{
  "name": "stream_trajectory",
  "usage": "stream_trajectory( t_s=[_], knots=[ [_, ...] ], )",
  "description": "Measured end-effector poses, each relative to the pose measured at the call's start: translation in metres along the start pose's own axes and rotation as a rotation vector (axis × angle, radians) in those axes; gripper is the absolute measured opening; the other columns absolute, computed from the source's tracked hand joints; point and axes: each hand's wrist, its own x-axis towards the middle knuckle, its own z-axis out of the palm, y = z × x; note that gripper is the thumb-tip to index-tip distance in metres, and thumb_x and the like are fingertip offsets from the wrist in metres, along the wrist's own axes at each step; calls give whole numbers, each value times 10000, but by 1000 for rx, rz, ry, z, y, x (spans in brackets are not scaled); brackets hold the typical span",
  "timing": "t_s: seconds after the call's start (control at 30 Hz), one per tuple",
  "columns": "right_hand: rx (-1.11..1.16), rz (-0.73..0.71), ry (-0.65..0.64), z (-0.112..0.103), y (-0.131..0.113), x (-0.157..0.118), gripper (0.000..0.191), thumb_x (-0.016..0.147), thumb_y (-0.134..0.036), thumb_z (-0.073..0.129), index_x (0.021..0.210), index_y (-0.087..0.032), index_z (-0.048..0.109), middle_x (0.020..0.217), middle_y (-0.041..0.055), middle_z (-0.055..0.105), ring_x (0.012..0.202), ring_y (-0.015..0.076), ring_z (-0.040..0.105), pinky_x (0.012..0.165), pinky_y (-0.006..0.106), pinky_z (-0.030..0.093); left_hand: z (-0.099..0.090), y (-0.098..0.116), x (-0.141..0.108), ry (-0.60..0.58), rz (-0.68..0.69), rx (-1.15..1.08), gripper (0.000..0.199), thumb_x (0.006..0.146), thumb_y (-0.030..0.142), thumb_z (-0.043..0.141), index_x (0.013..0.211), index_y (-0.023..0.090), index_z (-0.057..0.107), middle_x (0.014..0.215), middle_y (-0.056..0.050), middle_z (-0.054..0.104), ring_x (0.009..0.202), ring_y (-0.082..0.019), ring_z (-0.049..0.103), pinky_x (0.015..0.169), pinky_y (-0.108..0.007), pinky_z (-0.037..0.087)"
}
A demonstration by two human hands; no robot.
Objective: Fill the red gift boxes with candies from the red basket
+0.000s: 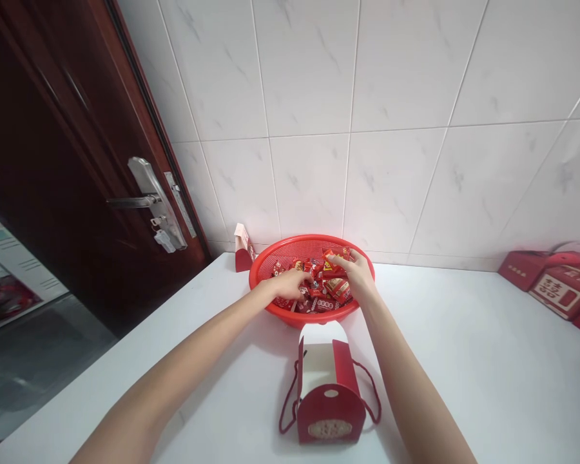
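A red plastic basket (pixel 256 274) holds many wrapped sweets (pixel 325 303) in red and gold packaging. Reaching in over its left side, my left hand (pixel 290 285) has its fingers bent down among the sweets; whatever lies under the fingertips is hidden. My right hand (pixel 360 274), at the basket's right side, pinches a red candy packet (pixel 336 261) above the pile. In front of the basket stands an upright red gift box (pixel 331 412), its top flaps raised, its pale inside showing and a dark red cord handle hanging at each side.
Behind the basket's left side, a small red and white box (pixel 244 251) stands by the tiled wall (pixel 309 180). Several red gift boxes (pixel 555 283) sit at the right end of the white table (pixel 464 348). A dark wooden door (pixel 91 129) with keys in its lock stands at the left.
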Motion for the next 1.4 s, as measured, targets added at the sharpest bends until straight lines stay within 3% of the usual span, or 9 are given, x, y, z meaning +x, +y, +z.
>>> stream_trajectory(
  t_s=[0.2,0.47,0.67,0.8,1.03,1.13,1.27,1.4],
  knots=[
    [2,2,43,2,-3,-2,307,608,-288,823,858,-199,668,909,36,752,813,234,716,653,334,612,3,-8,6,333,74,-401,316,725,258,664,1027,165,658,893,-76,751,812,-266,691,724,-332,522],
    [-1,-4,64,3,-4,-3,297,600,-290,821,835,-204,662,889,36,749,827,240,714,654,323,598,4,-9,7,294,111,-730,288,644,274,741,879,167,615,811,-38,738,770,-230,687,676,-311,518],
    [-15,-5,56,2,-4,-2,320,598,-298,826,856,-203,663,884,36,745,835,241,709,666,331,602,5,-10,9,365,107,-797,272,661,331,777,815,143,655,822,-63,746,811,-245,698,751,-348,531],
    [-14,14,50,2,-4,-3,294,619,-281,817,849,-203,651,863,32,737,761,223,705,614,322,607,4,-10,9,492,106,-733,262,742,405,728,743,152,661,707,-22,701,702,-205,658,696,-324,527],
    [-9,47,19,2,-1,0,258,641,-304,828,792,-201,645,838,34,719,717,206,713,578,291,602,0,-8,11,634,177,-822,306,797,290,629,1041,165,766,1111,-91,758,1022,-255,683,944,-403,520],
    [10,56,15,1,-1,2,273,634,-322,829,805,-198,656,871,37,729,746,216,720,603,296,599,-2,-8,10,657,176,-831,316,793,225,576,1030,190,782,1129,-64,758,1132,-250,656,1029,-411,488],
    [58,64,50,-1,-2,4,268,629,-317,823,824,-197,685,877,37,741,740,223,717,638,332,613,-6,-8,7,676,136,-834,381,717,145,530,972,218,803,1089,-28,770,1123,-244,654,1046,-398,484],
    [129,83,21,-3,-3,5,235,630,-294,825,810,-193,713,874,33,745,822,219,714,681,321,626,-5,-8,6,684,133,-884,288,750,260,631,976,192,796,1110,-66,764,1077,-268,671,996,-423,514]
  ],
)
